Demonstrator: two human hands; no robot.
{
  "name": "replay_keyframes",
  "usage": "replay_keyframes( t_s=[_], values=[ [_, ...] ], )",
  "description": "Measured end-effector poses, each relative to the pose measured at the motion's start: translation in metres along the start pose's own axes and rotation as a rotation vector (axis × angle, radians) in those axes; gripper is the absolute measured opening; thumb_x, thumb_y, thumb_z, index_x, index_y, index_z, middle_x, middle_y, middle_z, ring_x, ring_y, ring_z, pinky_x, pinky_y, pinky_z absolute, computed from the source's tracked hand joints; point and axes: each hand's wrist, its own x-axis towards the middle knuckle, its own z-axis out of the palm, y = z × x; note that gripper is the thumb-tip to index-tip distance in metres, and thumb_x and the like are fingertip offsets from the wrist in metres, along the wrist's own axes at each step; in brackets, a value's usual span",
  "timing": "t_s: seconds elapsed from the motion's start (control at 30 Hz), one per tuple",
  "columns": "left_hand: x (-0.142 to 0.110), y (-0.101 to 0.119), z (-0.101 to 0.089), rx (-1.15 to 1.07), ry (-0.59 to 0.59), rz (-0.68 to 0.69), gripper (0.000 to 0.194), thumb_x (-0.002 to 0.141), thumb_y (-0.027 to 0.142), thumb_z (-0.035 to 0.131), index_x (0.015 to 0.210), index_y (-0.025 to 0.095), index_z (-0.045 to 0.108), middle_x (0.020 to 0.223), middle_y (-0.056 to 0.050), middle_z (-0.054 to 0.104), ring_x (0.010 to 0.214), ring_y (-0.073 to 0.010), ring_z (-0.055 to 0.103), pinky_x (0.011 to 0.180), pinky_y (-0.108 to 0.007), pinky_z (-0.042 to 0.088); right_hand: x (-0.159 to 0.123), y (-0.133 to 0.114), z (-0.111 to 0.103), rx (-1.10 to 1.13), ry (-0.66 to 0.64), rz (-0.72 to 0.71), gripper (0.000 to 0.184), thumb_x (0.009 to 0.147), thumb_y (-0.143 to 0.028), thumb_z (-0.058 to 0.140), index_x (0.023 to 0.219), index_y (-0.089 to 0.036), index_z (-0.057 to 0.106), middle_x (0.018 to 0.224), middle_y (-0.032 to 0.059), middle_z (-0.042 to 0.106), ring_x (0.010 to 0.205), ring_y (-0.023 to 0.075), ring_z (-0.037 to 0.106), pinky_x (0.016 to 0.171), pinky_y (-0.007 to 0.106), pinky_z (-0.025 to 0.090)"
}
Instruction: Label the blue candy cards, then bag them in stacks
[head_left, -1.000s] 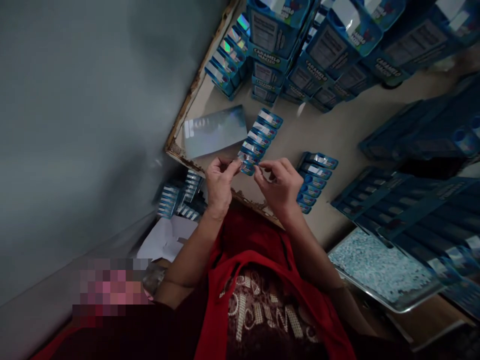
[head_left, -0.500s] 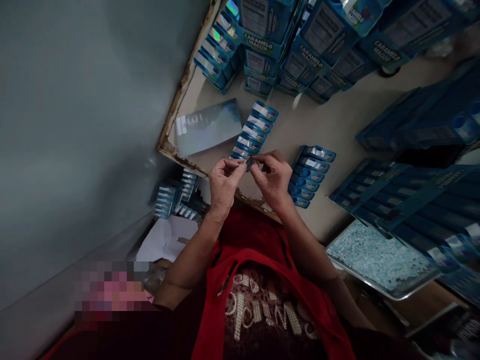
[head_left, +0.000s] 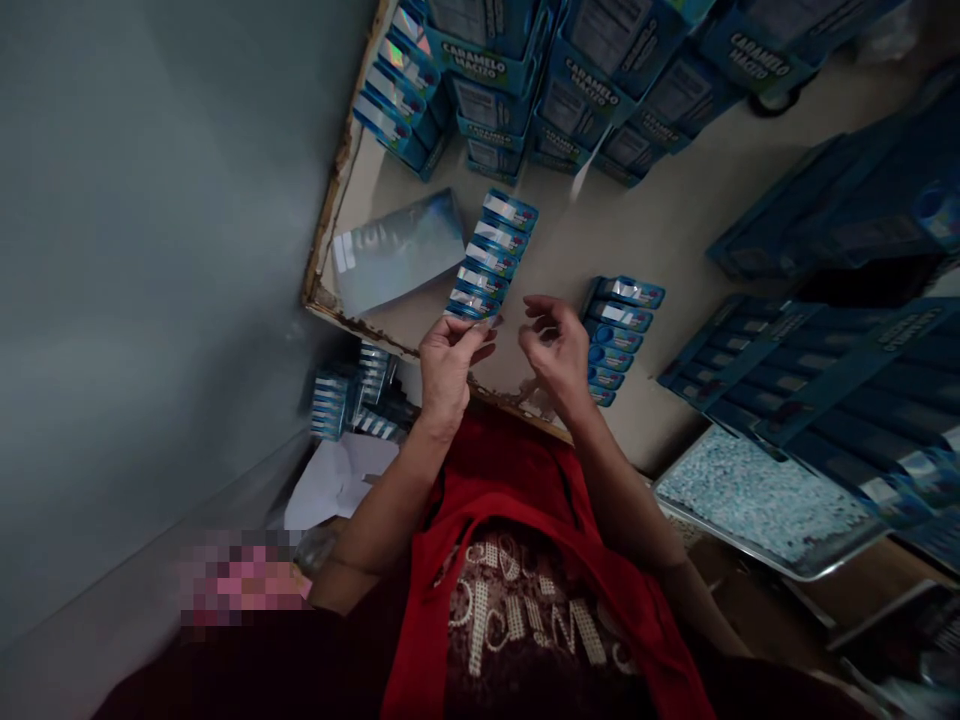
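Note:
My left hand (head_left: 446,370) is closed in a pinch on a small, thin shiny piece (head_left: 491,322), too small to make out clearly. Just beyond it lies a row of small blue candy packs (head_left: 491,255) with shiny strips on their ends. To the right, my right hand (head_left: 556,345) hovers over the table edge, fingers curled but apart, with nothing visible between them. Near its far side lies a second row of blue packs (head_left: 619,335), some showing round blue spots. A shiny translucent sheet (head_left: 401,250) is flat on the table, left of the first row.
Stacked blue display boxes (head_left: 577,95) line the table's back. More boxes (head_left: 825,370) are at the right, beside a metal tray (head_left: 802,575) of pale blue pieces. A wall (head_left: 150,250) borders the left. Below the table's worn edge (head_left: 360,330) are more packs (head_left: 330,405).
My right hand has drawn away from my left, and its fingers have parted. My left hand still pinches the small piece. The view has shifted slightly.

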Motion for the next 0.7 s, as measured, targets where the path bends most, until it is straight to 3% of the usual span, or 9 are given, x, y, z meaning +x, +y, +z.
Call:
replay_keyframes(
  t_s=[0.1,0.27,0.7],
  values=[
    [-0.001,-0.001,0.004,-0.008,-0.019,0.029,0.038,0.069,0.038,0.091,0.077,0.021,0.058,0.084,0.002,0.073,0.083,-0.0150,0.074,0.081,-0.030,0.065,-0.003,-0.005,0.003,0.096,-0.039,0.050,0.035,0.083,-0.047,0.081,0.109,-0.023,0.076,0.104,0.0057,0.076,0.085,0.0184,0.064,0.080,0.033,0.054],
    [-0.003,-0.001,0.006,-0.012,-0.053,0.012,0.037,0.070,0.036,0.090,0.077,0.022,0.057,0.086,0.001,0.074,0.082,-0.0147,0.072,0.082,-0.030,0.065,0.004,-0.005,0.000,0.326,-0.161,0.294,0.045,0.074,-0.063,0.087,0.089,-0.022,0.077,0.090,0.0055,0.078,0.081,0.0197,0.066,0.076,0.033,0.054],
    [0.001,-0.017,0.017,0.072,-0.137,-0.079,0.038,0.064,0.036,0.093,0.074,0.020,0.060,0.080,-0.001,0.077,0.074,-0.0169,0.075,0.078,-0.034,0.066,-0.007,0.018,-0.024,0.250,-0.104,0.379,0.021,0.069,-0.044,0.072,0.070,-0.022,0.070,0.066,-0.0009,0.066,0.063,0.0139,0.052,0.060,0.028,0.040]
  ],
)
